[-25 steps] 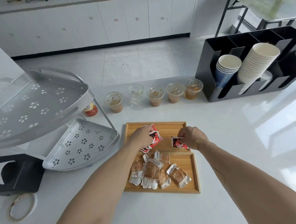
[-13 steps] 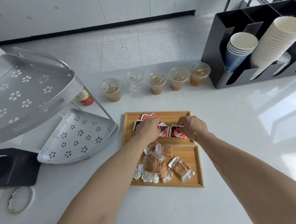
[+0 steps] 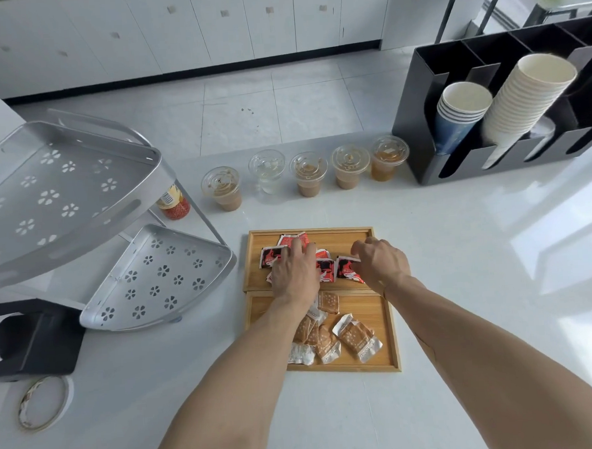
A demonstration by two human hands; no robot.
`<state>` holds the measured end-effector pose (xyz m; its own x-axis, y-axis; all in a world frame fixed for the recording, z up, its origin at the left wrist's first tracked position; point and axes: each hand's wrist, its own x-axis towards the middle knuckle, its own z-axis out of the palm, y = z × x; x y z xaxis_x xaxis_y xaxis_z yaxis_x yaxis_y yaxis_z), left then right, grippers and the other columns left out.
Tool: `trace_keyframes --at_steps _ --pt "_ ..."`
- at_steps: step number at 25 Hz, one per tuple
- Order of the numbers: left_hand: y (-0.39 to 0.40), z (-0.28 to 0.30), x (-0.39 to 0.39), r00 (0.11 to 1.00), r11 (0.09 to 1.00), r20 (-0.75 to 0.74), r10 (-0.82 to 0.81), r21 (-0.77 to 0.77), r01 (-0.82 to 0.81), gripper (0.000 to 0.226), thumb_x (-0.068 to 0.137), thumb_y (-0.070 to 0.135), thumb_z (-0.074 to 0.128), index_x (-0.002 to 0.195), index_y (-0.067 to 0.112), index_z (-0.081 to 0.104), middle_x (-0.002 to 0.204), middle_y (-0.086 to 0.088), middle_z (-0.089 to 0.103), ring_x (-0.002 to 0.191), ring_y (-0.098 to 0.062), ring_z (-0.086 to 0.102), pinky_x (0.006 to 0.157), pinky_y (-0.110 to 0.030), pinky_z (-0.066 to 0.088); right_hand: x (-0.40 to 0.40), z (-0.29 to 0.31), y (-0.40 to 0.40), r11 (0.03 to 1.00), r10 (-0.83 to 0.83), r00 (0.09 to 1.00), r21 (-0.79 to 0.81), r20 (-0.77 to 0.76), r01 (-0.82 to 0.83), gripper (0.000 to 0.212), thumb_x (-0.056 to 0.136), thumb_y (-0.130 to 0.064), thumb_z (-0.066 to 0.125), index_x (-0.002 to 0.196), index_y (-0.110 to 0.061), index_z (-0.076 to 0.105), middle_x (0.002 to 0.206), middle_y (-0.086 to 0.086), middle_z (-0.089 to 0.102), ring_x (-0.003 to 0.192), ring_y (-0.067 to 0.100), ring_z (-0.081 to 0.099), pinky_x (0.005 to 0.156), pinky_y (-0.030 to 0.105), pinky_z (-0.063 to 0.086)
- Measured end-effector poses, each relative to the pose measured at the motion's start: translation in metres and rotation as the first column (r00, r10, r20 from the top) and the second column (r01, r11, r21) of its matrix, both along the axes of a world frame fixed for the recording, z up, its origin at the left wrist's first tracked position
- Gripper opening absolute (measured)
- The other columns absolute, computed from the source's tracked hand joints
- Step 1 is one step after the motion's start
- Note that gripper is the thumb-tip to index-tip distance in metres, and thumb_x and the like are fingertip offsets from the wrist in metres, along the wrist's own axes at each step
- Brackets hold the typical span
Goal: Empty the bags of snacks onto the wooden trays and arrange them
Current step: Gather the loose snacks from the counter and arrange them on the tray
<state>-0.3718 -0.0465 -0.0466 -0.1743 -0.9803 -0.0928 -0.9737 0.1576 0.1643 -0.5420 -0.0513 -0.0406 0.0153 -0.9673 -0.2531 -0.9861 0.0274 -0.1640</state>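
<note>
Red-and-black snack packets (image 3: 325,268), flat on far wooden tray (image 3: 339,234)

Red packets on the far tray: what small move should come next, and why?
Probably the left hand should slide the red packets it covers leftward into a row; they overlap mid-tray, while the far tray is bare at its right end, where the right hand pinches one packet.
</note>
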Motion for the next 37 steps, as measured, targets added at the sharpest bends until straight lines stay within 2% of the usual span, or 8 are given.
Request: trace_keyframes --at_steps 5,10,14,19,23,30,35,37 --pt "0.014 0.019 0.013 0.998 0.987 -0.021 0.053 0.156 -0.049 0.053 0.089 0.044 0.062 0.133 0.017 0.049 0.138 -0.01 0.048 0.123 -0.028 0.05 0.098 -0.047 0.048 0.0 0.024 0.022 0.996 0.066 0.998 0.056 -0.02 -0.065 0.035 0.096 -0.045 0.051 0.121 -0.022 0.061 0.117 0.003 0.066 0.108 0.025 0.06 0.089 0.039 0.048" --pt "0.033 0.046 0.053 0.999 0.923 -0.043 -0.013 0.383 0.028 0.046 0.088 0.041 0.061 0.128 0.019 0.056 0.137 -0.007 0.052 0.119 -0.026 0.053 0.094 -0.045 0.048 0.009 0.051 0.043 0.986 0.082 0.997 0.144 0.0 -0.081 0.035 0.094 -0.039 0.056 0.127 -0.028 0.06 0.126 0.0 0.066 0.114 0.022 0.061 0.09 0.034 0.05" --pt "0.06 0.062 0.097 0.998 0.909 -0.015 0.062 0.414 -0.051 0.043 0.085 0.041 0.061 0.123 0.023 0.057 0.128 -0.002 0.06 0.111 -0.023 0.059 0.089 -0.039 0.05 0.031 0.067 0.056 0.969 0.161 0.987 0.194 -0.019 -0.154 0.038 0.092 -0.042 0.06 0.128 -0.029 0.06 0.127 0.001 0.064 0.115 0.022 0.06 0.088 0.033 0.05" --pt "0.106 0.074 0.169 0.983 0.855 -0.009 0.182 0.495 -0.154 0.046 0.085 0.046 0.061 0.126 0.025 0.056 0.13 -0.001 0.058 0.117 -0.021 0.055 0.099 -0.038 0.045 0.076 0.076 0.072 0.941 0.276 0.961 0.208 -0.019 -0.266 0.038 0.09 -0.042 0.062 0.126 -0.031 0.061 0.126 -0.001 0.064 0.116 0.021 0.06 0.083 0.03 0.048" --pt "0.153 0.075 0.226 0.956 0.813 0.01 0.293 0.523 -0.255 0.048 0.085 0.046 0.062 0.128 0.026 0.055 0.134 0.001 0.055 0.12 -0.019 0.051 0.102 -0.036 0.043 0.123 0.068 0.092 0.905 0.374 0.927 0.214 0.016 -0.369 0.032 0.089 -0.039 0.062 0.12 -0.031 0.065 0.124 -0.004 0.067 0.112 0.019 0.063 0.088 0.033 0.054" --pt "0.234 0.065 0.313 0.885 0.712 0.044 0.463 0.576 -0.402 0.053 0.079 0.041 0.071 0.127 0.027 0.055 0.13 0.001 0.057 0.114 -0.02 0.055 0.1 -0.036 0.046 0.206 0.047 0.129 0.835 0.483 0.873 0.266 0.064 -0.481 0.035 0.085 -0.044 0.065 0.118 -0.033 0.065 0.126 -0.004 0.065 0.117 0.021 0.06 0.093 0.034 0.05" --pt "0.282 0.045 0.356 0.854 0.662 0.046 0.519 0.611 -0.435 0.061 0.075 0.029 0.076 0.132 0.029 0.052 0.135 0.003 0.054 0.115 -0.018 0.055 0.094 -0.033 0.049 0.251 0.032 0.156 0.771 0.564 0.822 0.309 0.075 -0.557 0.051 0.083 -0.045 0.068 0.131 -0.032 0.056 0.132 -0.005 0.06 0.123 0.018 0.056 0.097 0.033 0.047" --pt "0.296 0.036 0.37 0.857 0.658 0.069 0.511 0.61 -0.441 0.067 0.075 0.027 0.077 0.135 0.031 0.049 0.137 0.005 0.051 0.12 -0.018 0.052 0.097 -0.036 0.049 0.265 0.022 0.171 0.746 0.584 0.807 0.336 0.088 -0.576 0.06 0.081 -0.046 0.069 0.136 -0.031 0.051 0.135 -0.003 0.056 0.126 0.018 0.053 0.098 0.033 0.045"
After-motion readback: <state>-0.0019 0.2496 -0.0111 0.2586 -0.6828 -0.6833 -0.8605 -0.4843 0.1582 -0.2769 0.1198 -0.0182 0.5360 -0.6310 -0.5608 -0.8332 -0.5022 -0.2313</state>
